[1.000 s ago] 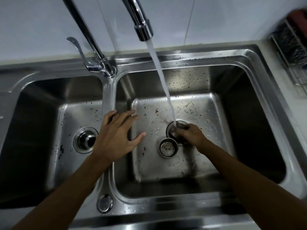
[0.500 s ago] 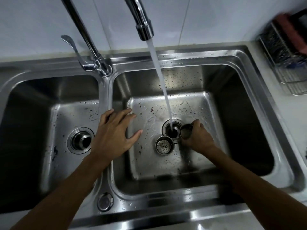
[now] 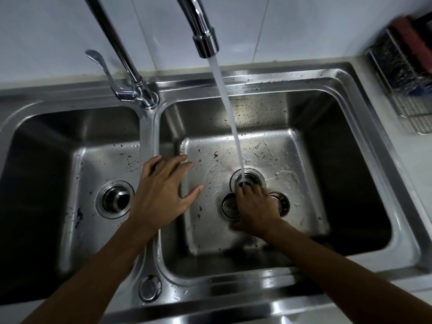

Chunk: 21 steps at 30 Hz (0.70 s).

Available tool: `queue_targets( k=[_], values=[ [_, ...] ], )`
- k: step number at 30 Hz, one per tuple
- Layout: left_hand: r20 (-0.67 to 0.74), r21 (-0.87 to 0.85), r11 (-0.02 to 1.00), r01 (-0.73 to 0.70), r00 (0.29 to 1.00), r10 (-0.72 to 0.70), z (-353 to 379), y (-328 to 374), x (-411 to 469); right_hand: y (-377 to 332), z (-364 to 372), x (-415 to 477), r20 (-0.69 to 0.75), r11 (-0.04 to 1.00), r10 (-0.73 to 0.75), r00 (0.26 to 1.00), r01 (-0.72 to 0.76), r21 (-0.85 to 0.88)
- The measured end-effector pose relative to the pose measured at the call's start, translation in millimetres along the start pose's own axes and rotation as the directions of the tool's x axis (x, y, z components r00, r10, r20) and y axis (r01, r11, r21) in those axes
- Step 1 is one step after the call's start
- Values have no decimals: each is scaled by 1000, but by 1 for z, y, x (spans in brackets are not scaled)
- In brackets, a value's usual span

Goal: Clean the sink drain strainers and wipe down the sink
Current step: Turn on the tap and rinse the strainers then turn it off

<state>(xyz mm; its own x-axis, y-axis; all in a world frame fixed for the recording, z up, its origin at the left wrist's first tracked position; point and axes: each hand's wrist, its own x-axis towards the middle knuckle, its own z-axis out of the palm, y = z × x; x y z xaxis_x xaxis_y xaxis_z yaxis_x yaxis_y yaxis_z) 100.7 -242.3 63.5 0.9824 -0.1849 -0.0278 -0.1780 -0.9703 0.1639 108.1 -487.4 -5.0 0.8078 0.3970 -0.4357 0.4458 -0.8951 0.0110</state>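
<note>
Water runs from the faucet spout straight into the open drain of the right basin. My right hand lies palm down on the basin floor, fingertips at the drain's near rim under the stream, holding nothing I can see. One metal strainer sits just left of that hand, partly hidden by it. A second strainer lies tilted just right of it. My left hand rests spread flat on the divider between the basins. The left basin's drain has its strainer in place.
The faucet base and lever handle stand at the back of the divider. A wire rack with scrubbing pads sits on the counter at the far right. A round cap sits in the front rim. Specks of dirt dot both basin floors.
My right hand held a strainer beside the drain; that strainer now lies on the basin floor to its right, and the fingers have moved to the drain. The left hand stays put.
</note>
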Motion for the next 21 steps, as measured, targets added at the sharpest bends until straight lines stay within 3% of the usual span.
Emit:
queue_targets(
  k=[4,10,21],
  values=[
    [-5,3,1000,1,1000,-1,1,-1,2,-1,5,22,4,997,21,1000,-21,69],
    [-5,5,1000,3,1000,-3,1,-2,1,33,-8,44,-82,935,260,962,-230,269],
    [2,-3,1000,8,1000,-8,1,-3,2,39,-8,41,-89,932,258,962,-223,287]
  ],
)
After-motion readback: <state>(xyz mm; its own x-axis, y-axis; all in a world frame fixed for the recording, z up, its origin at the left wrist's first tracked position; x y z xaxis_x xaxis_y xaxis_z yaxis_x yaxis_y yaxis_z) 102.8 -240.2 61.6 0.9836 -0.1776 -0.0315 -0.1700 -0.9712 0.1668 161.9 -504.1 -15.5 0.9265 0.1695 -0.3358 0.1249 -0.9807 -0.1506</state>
